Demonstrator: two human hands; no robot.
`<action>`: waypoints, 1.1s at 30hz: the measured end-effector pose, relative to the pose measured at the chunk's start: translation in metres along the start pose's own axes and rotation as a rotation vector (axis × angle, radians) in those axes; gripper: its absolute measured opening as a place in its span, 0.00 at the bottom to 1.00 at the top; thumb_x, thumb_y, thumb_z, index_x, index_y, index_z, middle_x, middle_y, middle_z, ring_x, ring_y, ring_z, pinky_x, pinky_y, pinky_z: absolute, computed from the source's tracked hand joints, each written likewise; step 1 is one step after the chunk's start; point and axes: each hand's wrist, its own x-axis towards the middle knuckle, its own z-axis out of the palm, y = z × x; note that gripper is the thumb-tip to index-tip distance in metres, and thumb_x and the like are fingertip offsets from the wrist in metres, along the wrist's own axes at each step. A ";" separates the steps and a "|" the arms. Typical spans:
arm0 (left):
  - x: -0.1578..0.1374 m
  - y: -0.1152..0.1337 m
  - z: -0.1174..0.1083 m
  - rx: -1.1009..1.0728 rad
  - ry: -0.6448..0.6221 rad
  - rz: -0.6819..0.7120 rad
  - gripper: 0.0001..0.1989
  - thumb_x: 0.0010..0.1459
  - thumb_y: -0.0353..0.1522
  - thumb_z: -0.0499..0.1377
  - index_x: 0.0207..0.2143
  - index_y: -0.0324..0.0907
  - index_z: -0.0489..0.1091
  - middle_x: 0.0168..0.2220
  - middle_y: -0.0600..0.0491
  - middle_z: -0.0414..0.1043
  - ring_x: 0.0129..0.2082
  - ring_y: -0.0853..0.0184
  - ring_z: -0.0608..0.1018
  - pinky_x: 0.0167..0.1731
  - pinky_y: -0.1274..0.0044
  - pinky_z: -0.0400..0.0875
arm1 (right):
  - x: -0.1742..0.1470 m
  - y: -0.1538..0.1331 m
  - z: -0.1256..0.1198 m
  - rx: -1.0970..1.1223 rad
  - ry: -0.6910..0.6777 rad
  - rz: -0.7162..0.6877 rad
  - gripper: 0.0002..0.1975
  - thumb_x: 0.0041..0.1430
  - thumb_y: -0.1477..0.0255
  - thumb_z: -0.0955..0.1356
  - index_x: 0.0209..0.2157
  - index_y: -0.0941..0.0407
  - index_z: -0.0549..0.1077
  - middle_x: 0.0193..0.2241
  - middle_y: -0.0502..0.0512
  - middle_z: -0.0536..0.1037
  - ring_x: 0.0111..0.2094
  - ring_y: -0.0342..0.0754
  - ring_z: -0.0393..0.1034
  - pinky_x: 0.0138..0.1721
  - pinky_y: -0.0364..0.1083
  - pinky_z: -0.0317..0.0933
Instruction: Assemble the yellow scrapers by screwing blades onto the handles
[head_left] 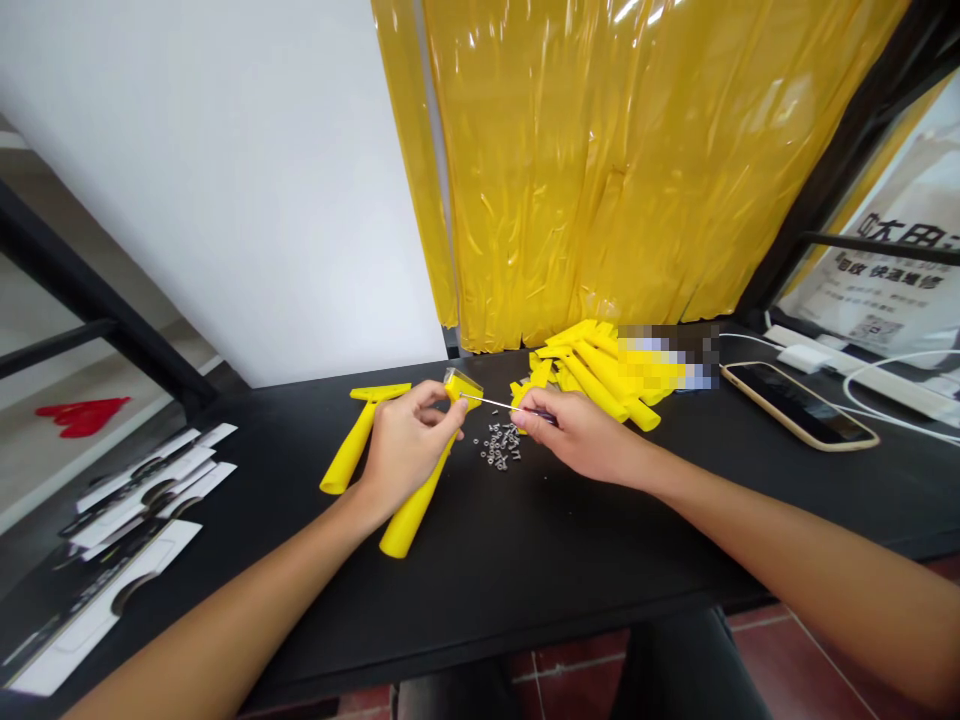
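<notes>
My left hand (409, 435) is closed around a yellow plastic scraper (417, 508), its round handle slanting down toward me. A clear piece (463, 380) covers the far edge of its head. In my right hand (574, 425) is a thin screwdriver (495, 402), gripped by its dark handle. The shaft points left and its tip meets the scraper's head; a screw there is too small to make out. Between the hands lies a loose heap of small screws and nuts (501, 445). Another yellow T-shaped scraper (349, 447) rests left of my left hand.
Yellow scraper parts (592, 375) are piled behind my right hand. A phone (799, 405) and white cables lie at the right, near a power strip (862, 370). Flat white-and-black cartons (142, 565) lie at the left. A yellow plastic curtain (600, 180) hangs behind the black table (525, 590).
</notes>
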 end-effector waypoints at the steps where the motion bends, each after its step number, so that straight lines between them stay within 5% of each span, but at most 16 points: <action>1: 0.000 0.000 0.000 0.023 0.000 0.011 0.10 0.60 0.40 0.63 0.35 0.42 0.73 0.25 0.54 0.77 0.24 0.65 0.82 0.21 0.79 0.74 | 0.001 0.001 0.000 0.026 -0.031 0.001 0.18 0.71 0.61 0.59 0.29 0.55 0.67 0.24 0.48 0.70 0.27 0.44 0.64 0.31 0.45 0.56; 7: -0.002 0.000 -0.001 0.099 0.020 0.068 0.09 0.61 0.38 0.62 0.37 0.42 0.73 0.25 0.55 0.78 0.25 0.65 0.82 0.26 0.78 0.74 | 0.005 0.008 0.006 0.080 -0.005 0.068 0.14 0.68 0.61 0.63 0.34 0.55 0.73 0.28 0.49 0.74 0.31 0.45 0.68 0.36 0.46 0.59; 12: -0.001 -0.001 -0.002 0.076 0.018 0.079 0.09 0.61 0.39 0.61 0.38 0.42 0.73 0.28 0.53 0.80 0.26 0.65 0.82 0.27 0.78 0.74 | 0.005 0.007 0.008 0.374 0.039 0.282 0.14 0.62 0.58 0.68 0.36 0.55 0.67 0.25 0.45 0.68 0.19 0.39 0.56 0.19 0.42 0.52; 18: -0.001 -0.001 -0.002 0.101 0.013 0.076 0.08 0.61 0.38 0.62 0.36 0.43 0.72 0.25 0.55 0.78 0.24 0.65 0.82 0.25 0.77 0.73 | 0.006 0.008 0.007 0.371 -0.046 0.216 0.23 0.69 0.54 0.59 0.28 0.57 0.69 0.20 0.46 0.64 0.19 0.39 0.55 0.20 0.41 0.51; 25: 0.001 -0.004 -0.004 0.110 0.019 0.085 0.09 0.61 0.39 0.61 0.37 0.43 0.73 0.24 0.55 0.78 0.23 0.66 0.81 0.24 0.78 0.72 | 0.005 0.006 0.013 0.578 0.034 0.298 0.16 0.60 0.58 0.70 0.37 0.55 0.66 0.26 0.44 0.65 0.20 0.38 0.55 0.20 0.41 0.53; 33: 0.001 -0.005 -0.004 0.111 0.004 0.076 0.09 0.60 0.39 0.61 0.37 0.43 0.73 0.24 0.56 0.78 0.23 0.66 0.81 0.26 0.78 0.73 | 0.007 0.006 0.007 0.334 0.041 0.200 0.22 0.69 0.55 0.59 0.29 0.56 0.69 0.20 0.45 0.64 0.21 0.41 0.57 0.24 0.43 0.53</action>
